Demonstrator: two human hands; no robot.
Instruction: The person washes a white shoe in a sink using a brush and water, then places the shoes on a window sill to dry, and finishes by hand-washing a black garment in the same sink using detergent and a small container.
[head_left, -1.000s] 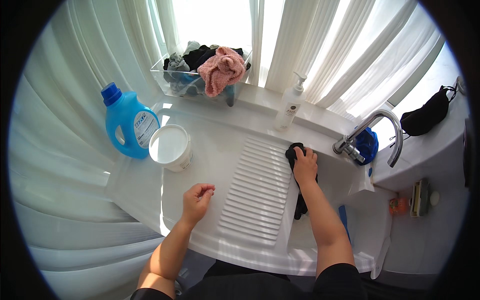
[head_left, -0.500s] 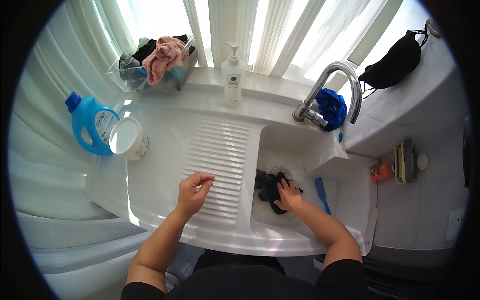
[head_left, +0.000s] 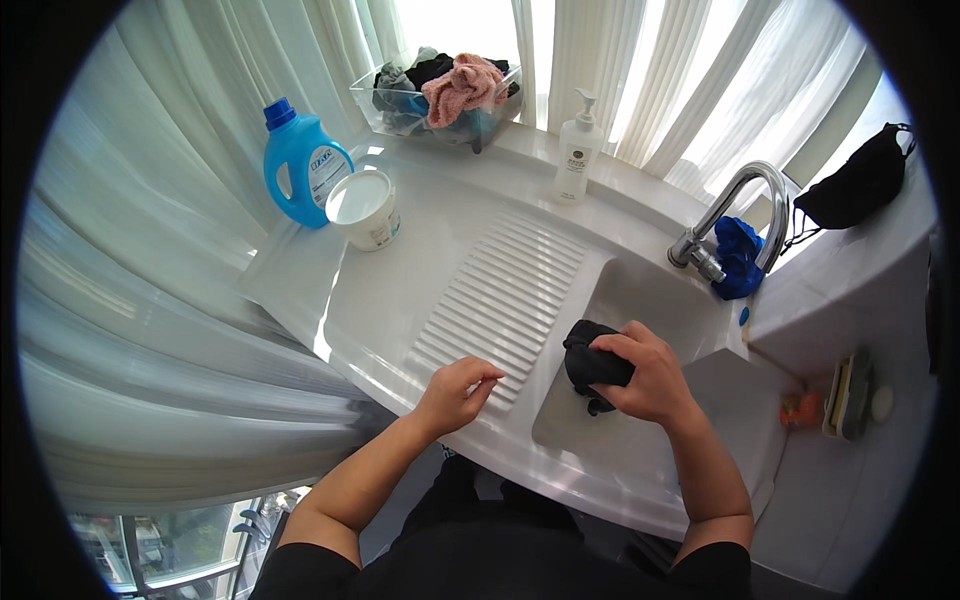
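Note:
My right hand (head_left: pixel 652 375) grips a bunched black cloth (head_left: pixel 592 362), lifted over the left part of the white sink basin (head_left: pixel 640 285). A loose end of the cloth hangs below it, and its exact kind of garment does not show. My left hand (head_left: pixel 457 397) hovers by the near end of the ribbed washboard (head_left: pixel 505 280), fingers drawn together with nothing visible in them.
A blue detergent bottle (head_left: pixel 300 165) and a white tub (head_left: pixel 365 210) stand at far left. Behind are a clear bin (head_left: pixel 480 125) of clothes and a pump bottle (head_left: pixel 575 160). Beside the chrome faucet (head_left: pixel 700 250) lies a blue cloth (head_left: pixel 738 258); a black mask (head_left: pixel 855 180) hangs at right.
My right hand has closed round the black cloth and raised it from the sink's water. My left hand stays pinched near the washboard. The whole view has turned toward the left.

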